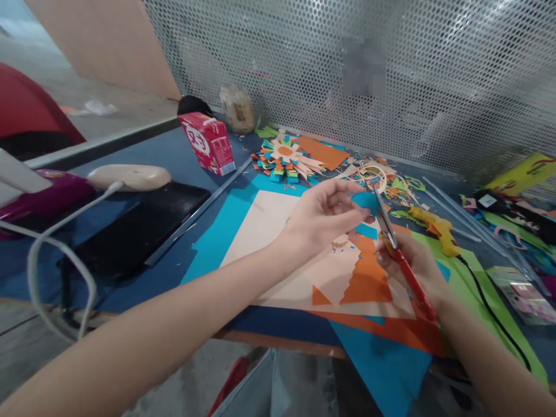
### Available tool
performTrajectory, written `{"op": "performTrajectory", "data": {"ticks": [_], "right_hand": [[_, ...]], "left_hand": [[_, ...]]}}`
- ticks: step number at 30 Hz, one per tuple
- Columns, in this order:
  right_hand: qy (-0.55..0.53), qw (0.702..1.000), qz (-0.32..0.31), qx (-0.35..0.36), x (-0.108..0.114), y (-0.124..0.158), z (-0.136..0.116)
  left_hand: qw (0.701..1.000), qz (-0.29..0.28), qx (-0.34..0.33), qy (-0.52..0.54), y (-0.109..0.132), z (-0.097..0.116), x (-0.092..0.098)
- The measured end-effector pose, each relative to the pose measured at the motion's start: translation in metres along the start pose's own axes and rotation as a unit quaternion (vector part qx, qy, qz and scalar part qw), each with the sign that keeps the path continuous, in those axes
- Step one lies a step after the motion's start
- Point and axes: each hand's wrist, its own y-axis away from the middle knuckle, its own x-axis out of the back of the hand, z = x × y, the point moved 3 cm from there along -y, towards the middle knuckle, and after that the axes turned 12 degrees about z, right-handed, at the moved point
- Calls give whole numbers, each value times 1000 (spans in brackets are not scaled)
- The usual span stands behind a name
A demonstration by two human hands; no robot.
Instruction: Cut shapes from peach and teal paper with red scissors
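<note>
My left hand [324,217] pinches a small blue piece of paper [365,201] above the sheets on the table. In my right hand [412,260] is a pair of scissors with red handles [406,269]; its metal blades point up and away, right at the edge of the blue paper. Whether the blades are parted is hard to make out. Below lie a pale sheet [264,231], orange paper [369,278] with a jagged edge, and larger blue paper [382,359] hanging over the table's front edge. Tiny blue clippings are scattered on the pale paper.
A layered paper flower [284,153] and a heap of paper scraps [382,176] lie at the back. A yellow glue gun [438,229] rests on the right. On the left are a red drink carton [208,142], a black tablet-like slab [143,229] and a white cable [56,237].
</note>
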Motion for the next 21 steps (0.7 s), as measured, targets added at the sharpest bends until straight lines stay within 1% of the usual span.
{"op": "performTrajectory", "data": {"ticks": [5, 13, 16, 21], "right_hand": [[1, 1000, 1, 4, 1, 0, -6], [-19, 1000, 0, -4, 0, 1, 2], [-22, 1000, 3, -5, -1, 1, 3], [-20, 1000, 7, 2, -3, 1, -2]], "left_hand": [[1000, -4, 2, 15, 0, 1, 1], [999, -27, 8, 26, 0, -1, 0], [998, -34, 29, 33, 1, -3, 0], [993, -50, 86, 56, 2, -8, 0]]}}
